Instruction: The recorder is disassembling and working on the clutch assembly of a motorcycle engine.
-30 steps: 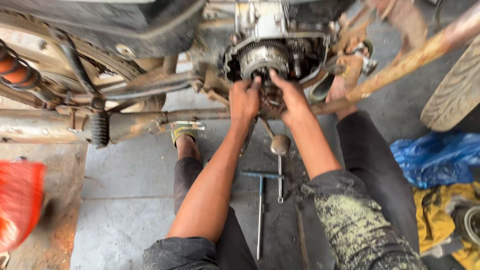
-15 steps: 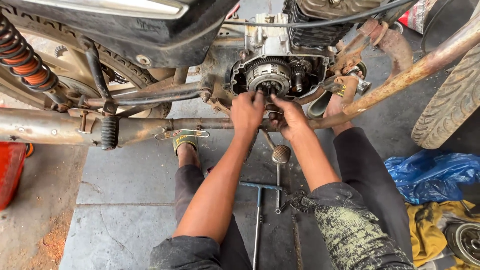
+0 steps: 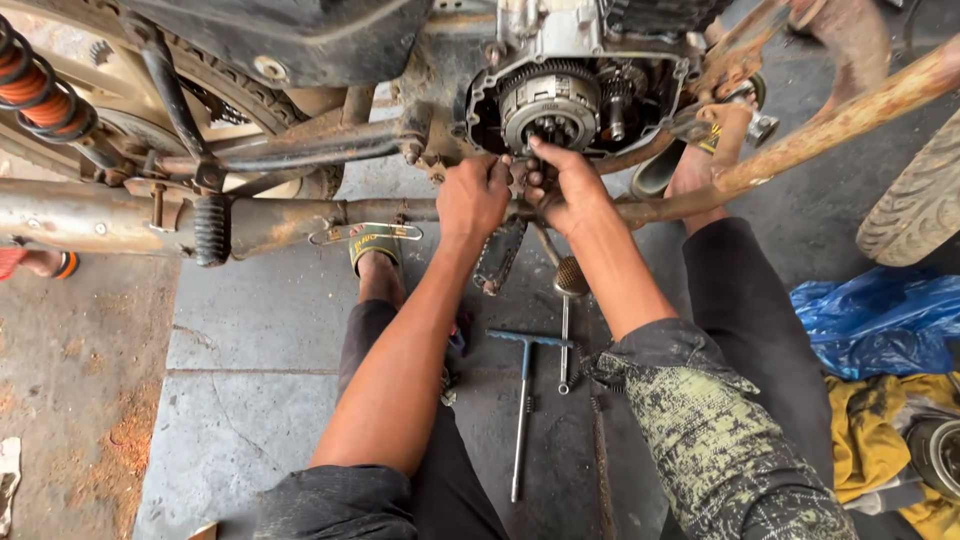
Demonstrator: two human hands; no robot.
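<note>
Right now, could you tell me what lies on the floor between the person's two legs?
In the head view, a T-handle wrench lies on the concrete floor between the legs, with a slimmer rod tool beside it.

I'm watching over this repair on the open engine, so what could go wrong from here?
1. Both hands, left hand and right hand, press at the lower edge of the exposed clutch; fingers could get pinched or cut on the gear teeth.
2. The open engine case sits above a dusty floor; grit could get in.
3. The T-handle wrench lies between the legs and could be kicked or knelt on.
</note>
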